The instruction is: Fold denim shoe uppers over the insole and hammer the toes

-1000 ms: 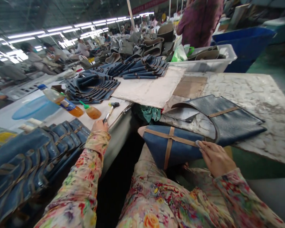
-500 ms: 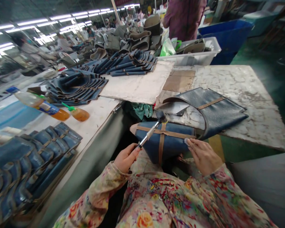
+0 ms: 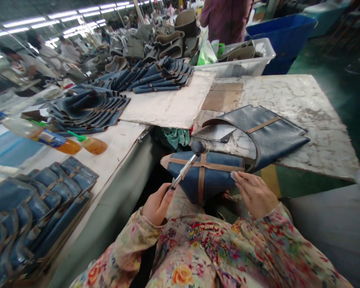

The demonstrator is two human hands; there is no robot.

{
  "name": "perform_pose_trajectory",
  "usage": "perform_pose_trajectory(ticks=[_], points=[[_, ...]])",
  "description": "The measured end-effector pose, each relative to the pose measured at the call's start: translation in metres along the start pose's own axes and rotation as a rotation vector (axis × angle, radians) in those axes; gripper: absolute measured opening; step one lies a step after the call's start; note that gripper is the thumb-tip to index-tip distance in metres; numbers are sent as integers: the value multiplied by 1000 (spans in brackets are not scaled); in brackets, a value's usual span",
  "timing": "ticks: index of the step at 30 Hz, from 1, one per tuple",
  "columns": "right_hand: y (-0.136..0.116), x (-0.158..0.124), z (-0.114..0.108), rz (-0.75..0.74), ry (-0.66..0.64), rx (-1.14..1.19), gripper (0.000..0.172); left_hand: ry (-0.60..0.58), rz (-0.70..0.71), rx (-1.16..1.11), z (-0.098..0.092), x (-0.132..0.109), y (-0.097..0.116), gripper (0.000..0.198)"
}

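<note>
My left hand is closed around the handle of a hammer with a dark round head and a silver shank. The head hovers over or rests against the far side of a blue leather boot shaft; I cannot tell if they touch. Brown tape strips cross on that leather, which lies over a support near my lap. At its right edge, my right hand pinches the leather with fingers together, a whitish covering on one fingertip. Beyond it, another blue leather piece with one brown strip lies folded on the worn table.
Stacked blue leather pieces lie on the left table, with more nearer. Two bottles of orange liquid stand between. A white bin, a blue bin and a person in purple are behind. The worn tabletop extends right.
The whole view has shifted slightly, so things sit further left. The hammer and my left hand have moved a little to the left; my right hand stays at the leather's edge.
</note>
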State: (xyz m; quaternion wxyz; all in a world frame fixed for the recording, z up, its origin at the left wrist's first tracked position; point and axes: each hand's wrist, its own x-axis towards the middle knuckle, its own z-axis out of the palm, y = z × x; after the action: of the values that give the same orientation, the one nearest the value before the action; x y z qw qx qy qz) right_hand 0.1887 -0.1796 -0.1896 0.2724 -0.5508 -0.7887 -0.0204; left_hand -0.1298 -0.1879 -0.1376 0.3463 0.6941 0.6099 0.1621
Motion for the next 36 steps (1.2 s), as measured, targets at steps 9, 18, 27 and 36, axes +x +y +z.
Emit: perform_pose_trajectory(ticks=[9,18,27,36], points=[[-3,0,0,51,-5,38,33,51,2,18,-1,-10,-5,42],[-7,1,-2,74,6,36,32,20,12,83,3,-4,-6,39],[-5,-5,1,120,19,130,32,-55,-25,235,8,6,-13,34],[32,3,-7,595,26,431,45,513,-289,485,-100,32,-52,50]])
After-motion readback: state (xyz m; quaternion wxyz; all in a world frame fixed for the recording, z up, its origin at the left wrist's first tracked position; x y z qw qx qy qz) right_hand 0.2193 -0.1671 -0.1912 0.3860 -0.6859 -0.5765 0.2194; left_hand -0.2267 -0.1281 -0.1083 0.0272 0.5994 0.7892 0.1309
